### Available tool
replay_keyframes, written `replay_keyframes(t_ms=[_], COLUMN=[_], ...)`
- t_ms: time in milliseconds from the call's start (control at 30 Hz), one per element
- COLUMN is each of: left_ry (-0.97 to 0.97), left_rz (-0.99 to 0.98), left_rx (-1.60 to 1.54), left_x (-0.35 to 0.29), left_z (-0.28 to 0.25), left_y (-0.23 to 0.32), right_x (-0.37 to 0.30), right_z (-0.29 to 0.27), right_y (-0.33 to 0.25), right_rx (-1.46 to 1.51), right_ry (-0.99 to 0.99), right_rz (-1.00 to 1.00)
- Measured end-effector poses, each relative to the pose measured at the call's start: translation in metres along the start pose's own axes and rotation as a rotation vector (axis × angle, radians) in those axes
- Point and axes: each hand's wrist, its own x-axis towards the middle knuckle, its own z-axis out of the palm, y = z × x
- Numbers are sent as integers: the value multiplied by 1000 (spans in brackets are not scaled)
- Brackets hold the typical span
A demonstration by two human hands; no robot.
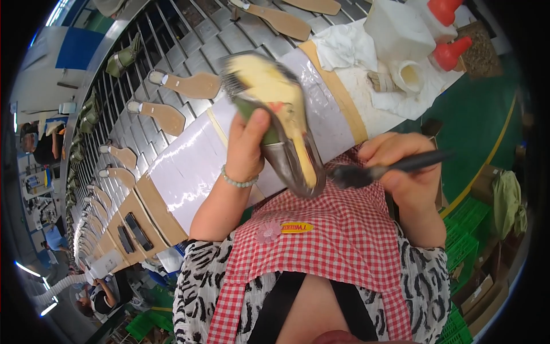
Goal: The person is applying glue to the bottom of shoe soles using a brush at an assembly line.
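Note:
My left hand (247,146) grips a dark green and brown shoe (289,117), turned underside up over the bench edge. Its bottom is pale yellow with a small red marking, ringed by a dark folded margin; the far end is blurred. My right hand (404,163) is closed round the handle of a black brush (358,176). The bristles point left, close beside the shoe's narrow near end; whether they touch I cannot tell.
Tan shoe soles (195,86) lie on a slatted metal conveyor (200,51), with green shoe uppers (121,59) along its far side. At the right stand a white jug (399,31), a cream pot (408,77) and red-topped bottles (450,54). Green crates (461,241) are lower right.

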Motion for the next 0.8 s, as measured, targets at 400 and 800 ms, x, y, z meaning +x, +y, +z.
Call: replay_keyframes(t_ms=[400, 800], left_ry=[49, 15], left_rz=[565, 540], left_rx=[1069, 894], left_x=[-55, -64], left_z=[-14, -12], left_y=[-35, -52], right_x=[17, 20], right_z=[-7, 2], right_y=[50, 70], right_rx=[-253, -342], right_ry=[255, 220], right_rz=[-32, -12])
